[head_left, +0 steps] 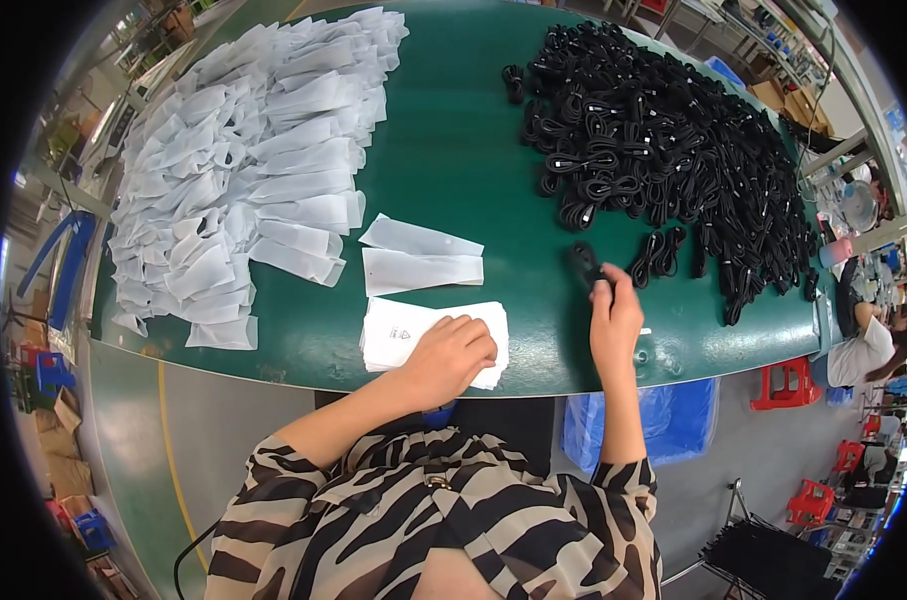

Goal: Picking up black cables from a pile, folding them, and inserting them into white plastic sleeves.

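On the stack of white paper slips [383, 345] at the near table edge lies my left hand [451, 352], its fingers bent and closed on the paper at the right side. My right hand [616, 318] pinches a coiled black cable [584, 262] between thumb and fingers, above the table. Just beyond the stack, two flat translucent white bags [423, 270] lie side by side. A pair of coiled black cables [658, 255] rests right of my right hand, apart from the big cable pile [653, 130].
A broad heap of translucent white bags [243, 170] covers the left of the green table [448, 130]. Below the front edge stands a blue plastic-lined bin [638, 420]. Red stools [783, 385] and a seated person [868, 345] are off to the right.
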A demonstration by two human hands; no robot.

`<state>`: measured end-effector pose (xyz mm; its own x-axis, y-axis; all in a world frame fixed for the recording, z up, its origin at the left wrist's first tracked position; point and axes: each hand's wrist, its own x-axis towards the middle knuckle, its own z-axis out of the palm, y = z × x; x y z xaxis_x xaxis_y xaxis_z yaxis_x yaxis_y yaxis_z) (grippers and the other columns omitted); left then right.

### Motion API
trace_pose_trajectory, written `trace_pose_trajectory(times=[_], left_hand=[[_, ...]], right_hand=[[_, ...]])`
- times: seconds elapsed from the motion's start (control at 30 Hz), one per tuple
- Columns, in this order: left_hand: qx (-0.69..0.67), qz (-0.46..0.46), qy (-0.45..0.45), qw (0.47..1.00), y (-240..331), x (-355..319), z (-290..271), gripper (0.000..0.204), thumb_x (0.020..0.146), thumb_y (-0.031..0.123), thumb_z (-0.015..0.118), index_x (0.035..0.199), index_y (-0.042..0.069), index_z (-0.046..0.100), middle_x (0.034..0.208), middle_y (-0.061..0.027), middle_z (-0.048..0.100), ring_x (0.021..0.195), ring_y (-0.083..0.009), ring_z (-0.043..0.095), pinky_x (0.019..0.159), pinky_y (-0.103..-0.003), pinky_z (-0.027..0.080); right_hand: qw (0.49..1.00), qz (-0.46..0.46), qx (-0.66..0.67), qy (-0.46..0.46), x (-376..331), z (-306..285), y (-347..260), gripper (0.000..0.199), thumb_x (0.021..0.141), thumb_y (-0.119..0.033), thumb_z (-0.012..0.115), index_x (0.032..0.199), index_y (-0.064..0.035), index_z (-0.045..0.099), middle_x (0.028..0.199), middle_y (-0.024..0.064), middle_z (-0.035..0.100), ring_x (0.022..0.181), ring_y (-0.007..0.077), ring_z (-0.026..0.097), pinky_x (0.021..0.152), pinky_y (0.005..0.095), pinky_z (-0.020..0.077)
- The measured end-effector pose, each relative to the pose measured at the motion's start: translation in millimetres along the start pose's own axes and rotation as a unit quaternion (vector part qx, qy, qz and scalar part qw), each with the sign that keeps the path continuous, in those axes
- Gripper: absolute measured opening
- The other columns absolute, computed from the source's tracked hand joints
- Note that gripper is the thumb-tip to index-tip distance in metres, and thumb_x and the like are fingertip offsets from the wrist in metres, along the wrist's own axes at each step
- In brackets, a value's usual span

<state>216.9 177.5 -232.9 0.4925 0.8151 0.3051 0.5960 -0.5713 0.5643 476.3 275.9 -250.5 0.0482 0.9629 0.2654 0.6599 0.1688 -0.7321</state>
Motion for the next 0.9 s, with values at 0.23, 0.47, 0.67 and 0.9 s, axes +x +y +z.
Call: trace_pose_trajectory(times=[0.23,0.47,0.67,0.9], left_hand=[[0.043,-0.010,0.070,0.997,15.1,7.2,-3.3,0.012,0.083,0.007,0.070,0.087,0.007,0.059,0.085,-0.0077,0.056,0.080,-0.0275,0.057,0.074,-0.038,0.042],[-0.043,-0.071,0.092,0.992,7.1,3.3,2.2,0.010,0.085,0.006,0.067,0.087,0.005,0.057,0.085,-0.0093,0.059,0.081,-0.0295,0.059,0.074,-0.040,0.043],[-0.101,-0.095,0.103,0.985,7.1,3.7,-1.0,0.009,0.086,0.005,0.066,0.087,0.005,0.056,0.083,-0.0091,0.061,0.081,-0.0290,0.060,0.075,-0.040,0.044],[-0.127,-0.002,0.099,0.987,10.4,7.1,-8.5,0.015,0.080,-0.001,0.069,0.089,0.004,0.057,0.094,-0.0106,0.059,0.093,-0.0313,0.057,0.085,-0.041,0.045]], right_hand=[[0.990,0.001,0.139,-0.019,-71.5,-20.9,-46.1,0.031,0.086,-0.008,0.076,0.114,-0.0009,0.063,0.091,0.0097,0.066,0.077,0.0176,0.063,0.071,0.0301,0.0506],[0.989,-0.125,0.062,-0.057,-94.5,-33.4,-53.2,0.031,0.084,-0.004,0.075,0.114,-0.0007,0.067,0.085,0.0131,0.059,0.069,0.0299,0.061,0.064,0.0342,0.0493],[0.984,-0.155,0.028,-0.085,-101.9,-32.4,-55.4,0.031,0.085,-0.008,0.075,0.115,-0.0020,0.067,0.086,0.0130,0.061,0.068,0.0307,0.062,0.062,0.0349,0.0498],[0.968,-0.007,0.122,-0.218,-97.7,-28.6,-57.5,0.028,0.085,-0.001,0.071,0.113,-0.0016,0.068,0.084,0.0112,0.062,0.072,0.0241,0.063,0.064,0.0320,0.0504]])
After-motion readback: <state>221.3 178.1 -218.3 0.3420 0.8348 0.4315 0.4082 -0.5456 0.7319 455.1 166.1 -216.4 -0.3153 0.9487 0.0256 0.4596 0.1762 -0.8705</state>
